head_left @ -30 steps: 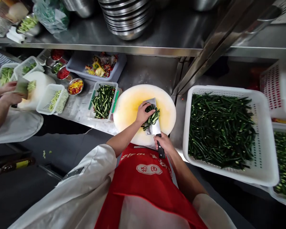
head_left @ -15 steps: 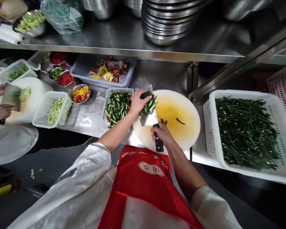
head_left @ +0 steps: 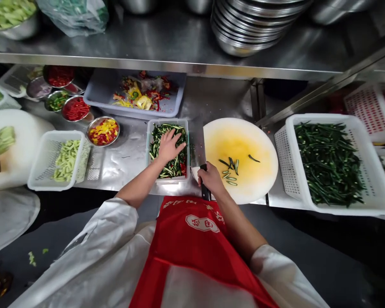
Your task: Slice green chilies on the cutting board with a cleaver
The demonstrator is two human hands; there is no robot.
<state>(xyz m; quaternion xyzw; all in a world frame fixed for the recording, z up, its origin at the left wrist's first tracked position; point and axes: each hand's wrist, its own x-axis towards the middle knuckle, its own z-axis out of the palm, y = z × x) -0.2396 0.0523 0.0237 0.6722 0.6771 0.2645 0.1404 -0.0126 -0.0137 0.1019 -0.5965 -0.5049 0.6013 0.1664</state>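
My left hand (head_left: 170, 147) lies with spread fingers on the cut green peppers (head_left: 162, 168) that fill a clear rectangular container (head_left: 167, 180). Some red bits show at that container's lower right. The black handle of a cleaver (head_left: 197, 143) is wrapped in my right hand (head_left: 209, 177). Its wide blade stands nearly edge-on between the container and the round white cutting board (head_left: 266, 171). Several cut pepper pieces (head_left: 232, 164) lie on the board's yellow-stained surface, and one dark piece (head_left: 254, 158) sits apart to the right.
A white basket (head_left: 343, 209) of long green peppers stands at right. Behind lies a grey-blue tray (head_left: 128, 112) of pepper scraps. Left are a bowl of red and yellow pieces (head_left: 103, 131), a basket of light green pieces (head_left: 53, 185) and a co-worker's board (head_left: 28, 128). A steel shelf (head_left: 167, 47) hangs over.
My left hand has moved left from the cleaver blade onto the container's peppers. The blade has turned edge-on and its pepper load is gone. More pieces lie on the board, and the view has shifted.
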